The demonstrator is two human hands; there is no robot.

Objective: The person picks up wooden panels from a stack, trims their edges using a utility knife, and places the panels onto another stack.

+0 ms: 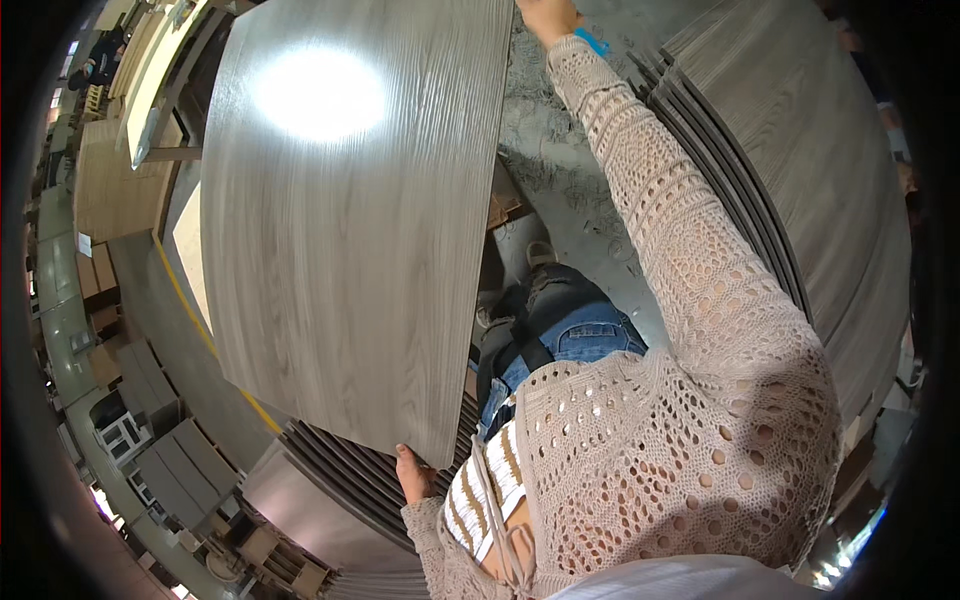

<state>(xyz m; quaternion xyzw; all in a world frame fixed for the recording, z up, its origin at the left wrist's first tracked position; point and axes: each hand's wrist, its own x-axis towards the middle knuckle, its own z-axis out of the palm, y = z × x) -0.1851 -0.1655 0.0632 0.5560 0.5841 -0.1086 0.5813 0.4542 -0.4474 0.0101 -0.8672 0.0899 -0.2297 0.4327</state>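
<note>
A large grey wood-grain panel slants across the view in front of me, with a bright light reflected on its upper part. My left hand is closed on its near lower edge, thumb upright by the corner and the other fingers mostly hidden beneath. At the top of the view, my right hand grips the panel's far right edge; the picture's border cuts off part of its fingers. Something blue shows at the right wrist. Under the panel's near end lies a stack of dark-edged panels.
Another stack of grey wood-grain panels rises on my right. Scuffed grey floor lies between. A yellow floor line runs along the left, past pallets and stacked boards. A person is far off at upper left.
</note>
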